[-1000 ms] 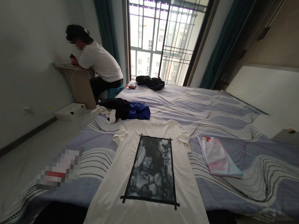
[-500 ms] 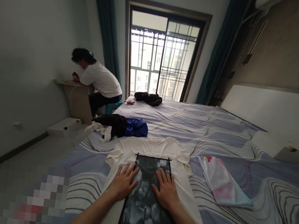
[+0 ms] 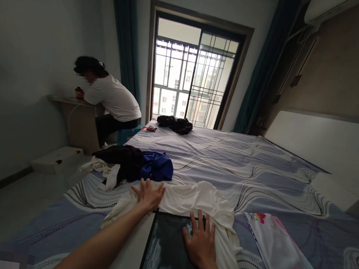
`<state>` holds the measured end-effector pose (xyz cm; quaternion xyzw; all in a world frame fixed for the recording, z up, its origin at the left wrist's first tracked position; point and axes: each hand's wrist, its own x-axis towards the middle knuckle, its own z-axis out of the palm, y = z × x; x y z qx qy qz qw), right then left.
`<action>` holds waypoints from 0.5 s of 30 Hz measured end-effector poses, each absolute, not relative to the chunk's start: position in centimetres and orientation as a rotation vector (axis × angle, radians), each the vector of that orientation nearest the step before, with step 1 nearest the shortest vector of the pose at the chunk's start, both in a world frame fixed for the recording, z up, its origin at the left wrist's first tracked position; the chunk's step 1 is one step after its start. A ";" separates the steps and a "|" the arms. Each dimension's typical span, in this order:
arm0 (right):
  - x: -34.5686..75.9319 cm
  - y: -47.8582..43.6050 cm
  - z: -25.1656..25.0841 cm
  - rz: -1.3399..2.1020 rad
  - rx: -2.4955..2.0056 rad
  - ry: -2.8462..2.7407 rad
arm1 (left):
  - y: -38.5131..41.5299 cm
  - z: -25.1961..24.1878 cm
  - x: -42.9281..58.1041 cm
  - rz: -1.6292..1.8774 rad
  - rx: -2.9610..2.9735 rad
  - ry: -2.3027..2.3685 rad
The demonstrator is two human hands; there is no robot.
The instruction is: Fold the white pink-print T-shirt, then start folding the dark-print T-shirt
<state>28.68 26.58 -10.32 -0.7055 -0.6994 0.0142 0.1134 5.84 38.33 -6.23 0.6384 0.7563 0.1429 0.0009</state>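
Observation:
A white T-shirt [image 3: 197,199] lies spread on the bed, its upper part rumpled. On top of it rests a dark rectangular panel [image 3: 167,244] with a black edge and a cloudy grey pattern; its lower end is out of view. My left hand [image 3: 149,195] is on the shirt just past the panel's upper left corner, fingers spread and open. Flat over the panel's upper right edge lies my right hand [image 3: 201,243], open, its fingertips near the shirt fabric.
Black and blue clothes [image 3: 142,165] are heaped left of the shirt. A folded pink-and-white cloth [image 3: 285,260] lies at right, and black clothing [image 3: 174,125] at the bed's [image 3: 223,158] far end. A person [image 3: 114,98] sits at a small desk [image 3: 79,125].
My left hand has moved off the panel, forward onto the upper part of the shirt. My right hand stays on the panel, nearer its top edge. The view has shifted slightly.

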 end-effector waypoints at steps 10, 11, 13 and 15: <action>29.1 27.4 -11.6 0.029 -2.049 -2.061 | 52.3 -5.5 2.4 0.131 1.738 2.208; 29.1 27.7 -11.5 0.030 -2.054 -2.062 | 52.4 -5.3 2.5 0.113 1.767 2.192; 29.0 28.2 -11.4 0.034 -2.066 -2.060 | 51.6 -5.1 3.0 0.093 1.845 2.169; 29.0 28.7 -11.2 0.042 -2.072 -2.056 | 49.9 -5.2 4.0 0.088 1.940 2.147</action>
